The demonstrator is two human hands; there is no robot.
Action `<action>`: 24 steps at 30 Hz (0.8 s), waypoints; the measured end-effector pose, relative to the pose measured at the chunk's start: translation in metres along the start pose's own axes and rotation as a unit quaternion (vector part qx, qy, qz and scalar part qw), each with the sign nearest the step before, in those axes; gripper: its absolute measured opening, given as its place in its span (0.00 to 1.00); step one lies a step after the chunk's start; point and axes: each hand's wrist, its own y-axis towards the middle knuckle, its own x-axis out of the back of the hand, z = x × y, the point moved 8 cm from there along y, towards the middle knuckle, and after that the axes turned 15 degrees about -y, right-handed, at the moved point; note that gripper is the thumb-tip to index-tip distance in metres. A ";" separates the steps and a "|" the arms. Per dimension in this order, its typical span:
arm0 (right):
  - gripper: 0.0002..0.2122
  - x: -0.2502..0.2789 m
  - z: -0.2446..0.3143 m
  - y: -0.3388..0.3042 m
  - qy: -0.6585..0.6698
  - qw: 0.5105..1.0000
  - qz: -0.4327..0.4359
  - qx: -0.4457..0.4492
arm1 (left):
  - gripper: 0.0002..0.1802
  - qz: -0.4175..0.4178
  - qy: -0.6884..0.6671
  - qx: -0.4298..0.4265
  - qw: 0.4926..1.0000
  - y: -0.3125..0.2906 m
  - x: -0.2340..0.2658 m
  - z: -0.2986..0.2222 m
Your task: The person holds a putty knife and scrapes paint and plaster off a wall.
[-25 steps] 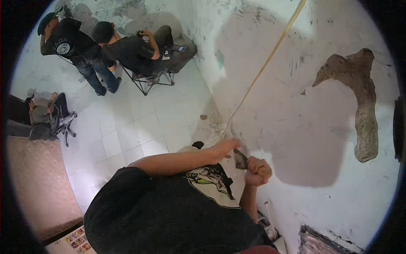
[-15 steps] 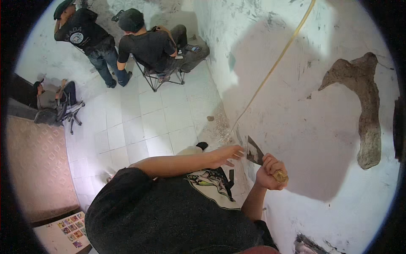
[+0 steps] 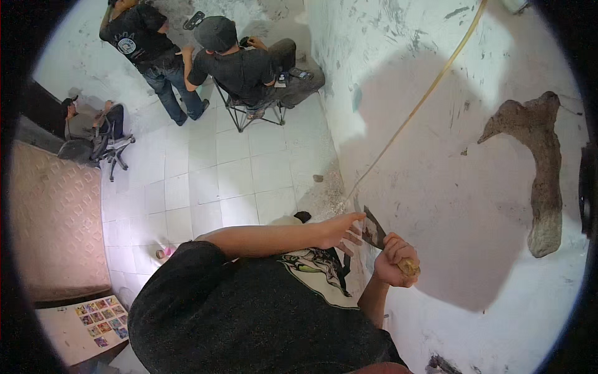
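My right hand (image 3: pixel 397 260) is closed round the yellowish handle of a putty knife (image 3: pixel 373 228). Its flat grey, dark-smeared blade points up and to the left, in front of the wall. My left hand (image 3: pixel 339 232) reaches across from the left with its fingers apart, one fingertip at the blade's far end. Whether that finger touches the metal I cannot tell. Beside both hands rises a whitish plastered wall (image 3: pixel 436 199). A rough brown patch (image 3: pixel 543 168) of exposed surface, bent like a hook, shows on it further right.
A yellowish hose or cable (image 3: pixel 430 93) runs down the wall to debris (image 3: pixel 333 196) in the corner. On the tiled floor (image 3: pixel 237 177), one person (image 3: pixel 233 68) sits on a folding chair, another (image 3: pixel 149 53) stands, and a third (image 3: pixel 87 128) sits far left. A patterned tan panel (image 3: pixel 56 218) stands left.
The view has shifted a little, so the room sits further right and the people lower. My left fingers have spread and risen to the blade's end; my right hand still grips the putty knife.
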 end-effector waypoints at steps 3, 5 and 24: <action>0.30 -0.005 0.000 -0.002 0.013 1.000 0.007 0.007 | 0.29 0.039 -0.031 0.011 0.999 -0.004 -0.005 -0.001; 0.30 -0.008 -0.002 -0.002 0.027 0.999 0.021 0.015 | 0.39 0.119 -0.019 0.024 0.992 -0.008 -0.018 -0.001; 0.30 -0.010 -0.011 -0.001 0.071 0.995 0.069 -0.008 | 0.29 0.039 -0.107 -0.017 0.993 -0.004 -0.015 -0.001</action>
